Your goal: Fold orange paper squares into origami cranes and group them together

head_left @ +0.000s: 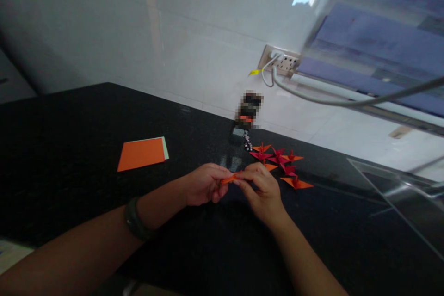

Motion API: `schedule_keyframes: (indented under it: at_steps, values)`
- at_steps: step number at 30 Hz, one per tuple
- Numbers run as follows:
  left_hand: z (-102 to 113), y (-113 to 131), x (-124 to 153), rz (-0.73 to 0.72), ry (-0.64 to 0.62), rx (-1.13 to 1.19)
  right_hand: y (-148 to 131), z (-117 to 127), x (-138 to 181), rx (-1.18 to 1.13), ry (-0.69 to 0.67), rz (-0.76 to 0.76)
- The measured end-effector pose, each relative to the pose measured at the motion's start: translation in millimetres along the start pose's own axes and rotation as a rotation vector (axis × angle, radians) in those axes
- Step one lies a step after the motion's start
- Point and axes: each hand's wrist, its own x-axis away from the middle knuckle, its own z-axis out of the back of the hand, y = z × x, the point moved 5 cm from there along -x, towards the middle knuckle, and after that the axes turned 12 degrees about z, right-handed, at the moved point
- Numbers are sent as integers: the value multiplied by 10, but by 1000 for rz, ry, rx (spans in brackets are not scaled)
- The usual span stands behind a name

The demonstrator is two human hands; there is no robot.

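A small piece of folded orange paper (pixel 230 178) is pinched between my two hands above the dark countertop. My left hand (pixel 206 185) grips its left end with thumb and fingers. On the other end, the thumb and fingertips of my right hand (pixel 262 189) are closed; they cover part of the folds. Just beyond my right hand lie several folded paper cranes, some orange (pixel 297 183) and some red (pixel 278 155). To the left, a stack of square paper sheets (pixel 141 155) rests on the counter, orange on top with a pale green edge showing.
A phone-like object (pixel 248 110), its screen blurred out, leans against the wall, with a beaded strap (pixel 247 141) beside it. A wall socket (pixel 279 60) carries a plug and a grey cable (pixel 326 98). At the right is a metal sink (pixel 398 194). Dark countertop (pixel 69 148) extends left.
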Motion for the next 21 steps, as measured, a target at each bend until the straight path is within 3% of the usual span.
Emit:
schedule_keyframes:
  at_steps: [11,15,21]
  values:
    - [-16,-25,-23,22,-49,-3,-78,8,1,30,-37,71]
    - [-11,-15,-25,-21,-48,-6,-86,23,1,40,20,74]
    - [44,19,-57,-185,-55,-46,157,46,135,-23,217,-229]
